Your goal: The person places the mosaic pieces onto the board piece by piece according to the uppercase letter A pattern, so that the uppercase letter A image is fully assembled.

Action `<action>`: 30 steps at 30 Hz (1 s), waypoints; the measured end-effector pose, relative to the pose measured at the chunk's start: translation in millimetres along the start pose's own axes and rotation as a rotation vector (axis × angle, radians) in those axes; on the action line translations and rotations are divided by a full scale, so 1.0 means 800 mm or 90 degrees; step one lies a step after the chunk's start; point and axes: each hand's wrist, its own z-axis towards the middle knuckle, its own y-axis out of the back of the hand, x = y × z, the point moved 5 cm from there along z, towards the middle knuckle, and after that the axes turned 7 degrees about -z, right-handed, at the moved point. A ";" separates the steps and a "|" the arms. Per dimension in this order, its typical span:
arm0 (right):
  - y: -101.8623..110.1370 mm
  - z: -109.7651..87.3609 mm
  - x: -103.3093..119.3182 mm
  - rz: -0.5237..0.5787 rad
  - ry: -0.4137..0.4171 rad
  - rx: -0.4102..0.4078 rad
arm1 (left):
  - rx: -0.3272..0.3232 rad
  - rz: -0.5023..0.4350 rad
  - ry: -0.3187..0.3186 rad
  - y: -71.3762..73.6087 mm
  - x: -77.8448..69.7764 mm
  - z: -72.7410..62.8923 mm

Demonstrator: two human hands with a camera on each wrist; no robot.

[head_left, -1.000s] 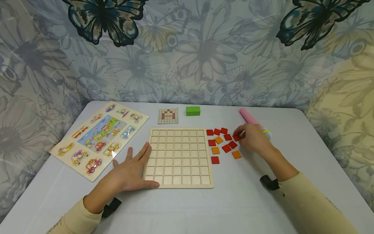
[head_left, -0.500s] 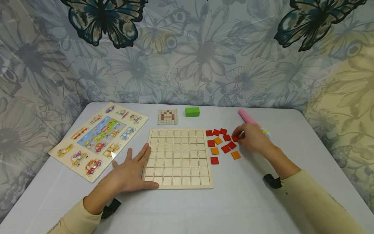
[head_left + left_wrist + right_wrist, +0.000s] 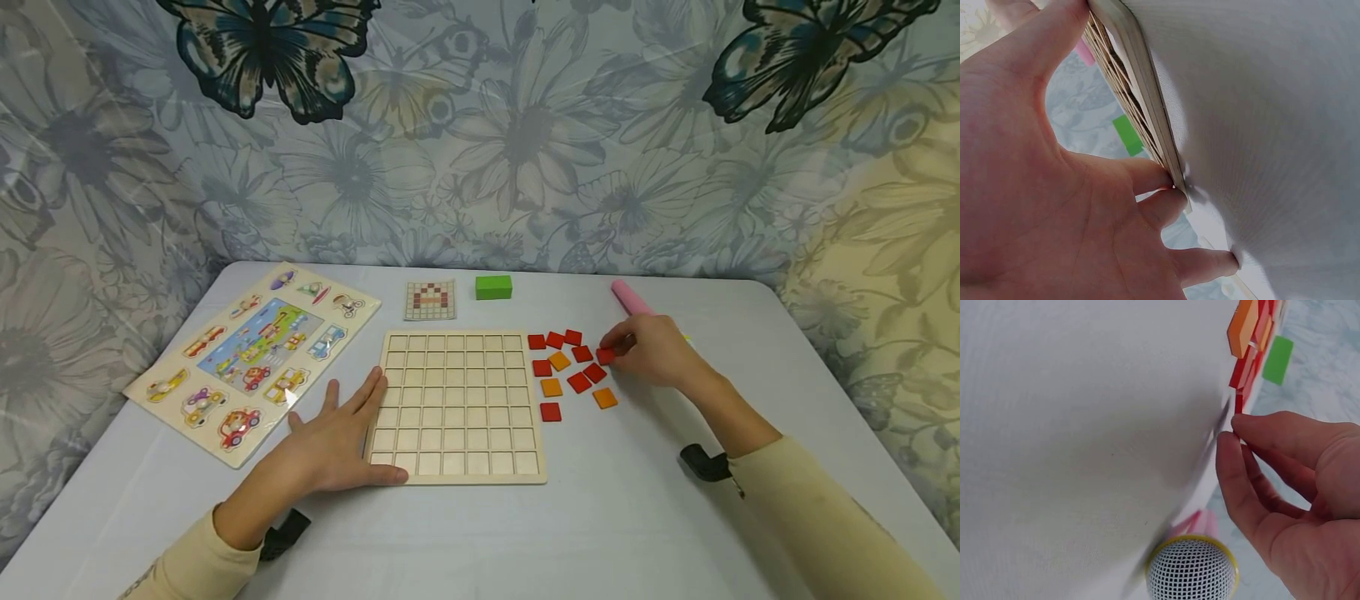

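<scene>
A wooden board (image 3: 453,417) with a grid of square cells lies flat before me. Along its left edge rests my left hand (image 3: 333,446), fingers spread, thumb at the near left corner; the left wrist view shows the thumb and fingertips against the board's side. To the right of the board, my right hand (image 3: 654,350) pinches a red square tile (image 3: 605,356) between thumb and finger, as the right wrist view (image 3: 1239,405) also shows. Several red tiles (image 3: 580,382) and a few orange tiles (image 3: 605,398) lie loose between that hand and the board.
A pink microphone (image 3: 630,298) lies behind the right hand, its mesh head (image 3: 1191,569) close below it in the right wrist view. Behind the board are a pattern card (image 3: 430,300) and a green block (image 3: 493,287). A picture puzzle (image 3: 255,358) lies at the left.
My right hand has shifted slightly to the right and now covers most of the microphone's head. The red tile stays at its fingertips. The left hand stays where it was on the board.
</scene>
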 end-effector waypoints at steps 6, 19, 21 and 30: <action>0.006 -0.003 -0.003 0.029 -0.023 -0.009 | -0.004 0.003 -0.002 0.000 0.003 0.000; 0.007 0.002 0.014 0.133 -0.028 -0.009 | -0.003 0.000 0.004 -0.001 0.004 0.001; 0.005 0.004 0.021 0.148 -0.028 -0.006 | -0.004 0.000 0.004 -0.001 0.003 0.002; -0.005 0.016 0.061 0.216 -0.044 0.058 | -0.006 0.001 0.003 -0.002 0.004 0.002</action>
